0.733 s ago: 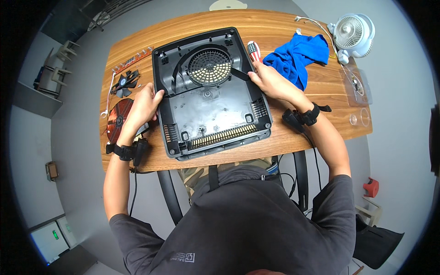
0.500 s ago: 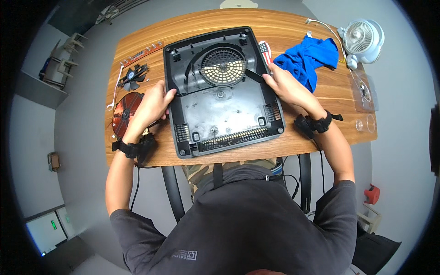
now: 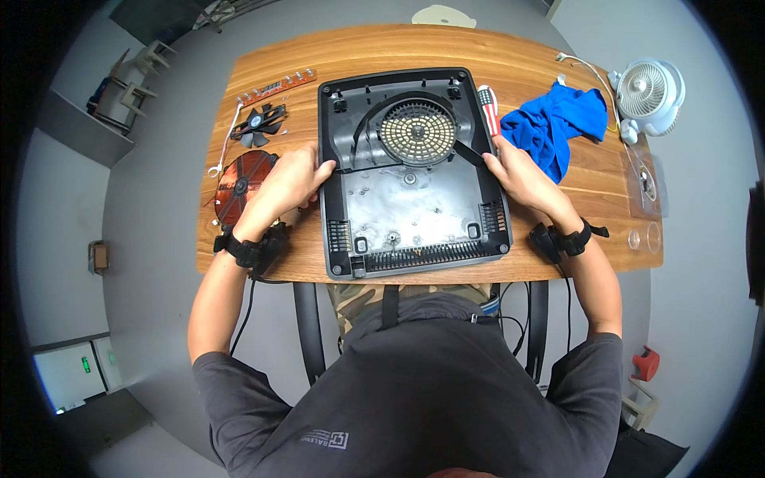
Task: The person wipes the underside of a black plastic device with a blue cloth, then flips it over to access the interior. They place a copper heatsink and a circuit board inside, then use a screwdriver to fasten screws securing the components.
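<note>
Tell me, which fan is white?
The caged desk fan at the picture's upper right; the small loose fan, left of the black casing, is dark instead.

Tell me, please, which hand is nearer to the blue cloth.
Right. The right hand, at the right edge of the black housing, is close beside the blue cloth; the left hand is across the housing, at its left edge.
</note>
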The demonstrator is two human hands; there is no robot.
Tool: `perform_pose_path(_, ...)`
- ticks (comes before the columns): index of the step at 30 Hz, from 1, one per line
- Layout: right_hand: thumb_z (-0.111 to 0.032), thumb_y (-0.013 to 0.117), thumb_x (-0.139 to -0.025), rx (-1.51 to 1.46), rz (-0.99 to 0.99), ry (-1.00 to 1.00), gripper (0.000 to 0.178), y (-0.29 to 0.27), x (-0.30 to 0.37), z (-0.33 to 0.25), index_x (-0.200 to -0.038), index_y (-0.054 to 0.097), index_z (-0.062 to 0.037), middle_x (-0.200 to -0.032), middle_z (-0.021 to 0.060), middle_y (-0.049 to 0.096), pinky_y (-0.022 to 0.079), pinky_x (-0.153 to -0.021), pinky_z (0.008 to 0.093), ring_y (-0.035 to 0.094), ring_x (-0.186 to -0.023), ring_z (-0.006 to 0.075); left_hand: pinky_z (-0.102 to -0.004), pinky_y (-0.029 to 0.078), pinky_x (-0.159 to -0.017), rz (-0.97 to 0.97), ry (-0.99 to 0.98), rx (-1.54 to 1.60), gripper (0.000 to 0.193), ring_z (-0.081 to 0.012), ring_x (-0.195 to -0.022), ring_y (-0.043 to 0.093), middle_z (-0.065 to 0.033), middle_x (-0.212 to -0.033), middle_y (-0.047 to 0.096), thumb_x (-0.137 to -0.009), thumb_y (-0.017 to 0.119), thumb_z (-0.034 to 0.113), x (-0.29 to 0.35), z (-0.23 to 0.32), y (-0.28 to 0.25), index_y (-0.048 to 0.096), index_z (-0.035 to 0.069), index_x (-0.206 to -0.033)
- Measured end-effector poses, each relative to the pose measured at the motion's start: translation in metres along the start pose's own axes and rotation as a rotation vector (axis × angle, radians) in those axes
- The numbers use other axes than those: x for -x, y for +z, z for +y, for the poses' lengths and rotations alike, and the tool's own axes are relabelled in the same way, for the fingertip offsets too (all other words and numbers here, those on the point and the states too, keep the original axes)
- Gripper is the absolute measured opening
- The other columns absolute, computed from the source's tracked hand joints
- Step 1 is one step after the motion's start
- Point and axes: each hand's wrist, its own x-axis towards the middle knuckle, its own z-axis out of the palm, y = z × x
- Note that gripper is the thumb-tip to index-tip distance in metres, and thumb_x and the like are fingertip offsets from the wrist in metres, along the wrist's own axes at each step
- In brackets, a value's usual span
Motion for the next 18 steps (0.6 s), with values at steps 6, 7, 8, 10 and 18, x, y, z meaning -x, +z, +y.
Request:
perform_pose_path(6, -0.027, 0.055, -0.107, -0.004, -0.021, 0.042, 0.032, -0.002, 0.000, -0.005, -0.111, 0.049, 0.0040, -0.087, 0.0308, 0.065, 0.048, -0.072, 0.0522, 0.066, -0.085, 0.0492, -0.0379, 0.055, -0.051, -0.002, 0.017, -0.112, 0.033, -0.0244, -0.052, 0.069, -0.0157, -0.064, 0.067, -0.104, 0.063, 0.027, -0.007, -0.007, 0.002, 0.062, -0.006, -0.102)
perform_pose_path(7, -0.027, 0.056, -0.107, 0.004, -0.034, 0.058, 0.032, -0.003, -0.001, -0.007, -0.111, 0.049, 0.0041, -0.087, 0.0312, 0.065, 0.048, -0.072, 0.0525, 0.066, -0.085, 0.0497, -0.0386, 0.055, -0.052, -0.003, 0.011, -0.126, 0.034, -0.0251, -0.052, 0.069, -0.0162, -0.064, 0.067, -0.104, 0.063, 0.027, -0.008, -0.009, 0.003, 0.062, -0.006, -0.102)
perform_pose_path(8, -0.027, 0.057, -0.106, 0.008, -0.029, 0.050, 0.032, -0.004, -0.002, -0.008, -0.111, 0.049, 0.0042, -0.085, 0.0313, 0.065, 0.049, -0.070, 0.0535, 0.066, -0.083, 0.0506, -0.0432, 0.058, -0.062, 0.018, 0.007, -0.180, 0.038, -0.0329, -0.061, 0.072, -0.0210, -0.069, 0.069, -0.102, 0.065, 0.031, -0.010, -0.012, 0.005, 0.064, -0.007, -0.101)
perform_pose_path(10, -0.027, 0.058, -0.105, 0.021, -0.027, 0.059, 0.033, -0.005, 0.000, -0.012, -0.111, 0.050, 0.0042, -0.083, 0.0306, 0.065, 0.049, -0.069, 0.0530, 0.066, -0.081, 0.0500, -0.0457, 0.057, -0.069, 0.116, 0.128, -0.270, 0.040, -0.0371, -0.069, 0.072, -0.0234, -0.073, 0.070, -0.101, 0.066, 0.033, -0.011, -0.021, 0.007, 0.066, -0.007, -0.100)
perform_pose_path(18, -0.026, 0.060, -0.104, 0.050, -0.024, 0.062, 0.032, -0.007, -0.003, -0.013, -0.107, 0.053, 0.0046, -0.080, 0.0299, 0.064, 0.048, -0.067, 0.0524, 0.066, -0.077, 0.0484, -0.0406, 0.054, -0.064, 0.241, 0.101, -0.114, 0.025, -0.0271, -0.064, 0.070, -0.0198, -0.069, 0.070, -0.093, 0.073, 0.020, -0.014, -0.034, -0.027, 0.074, -0.004, -0.086)
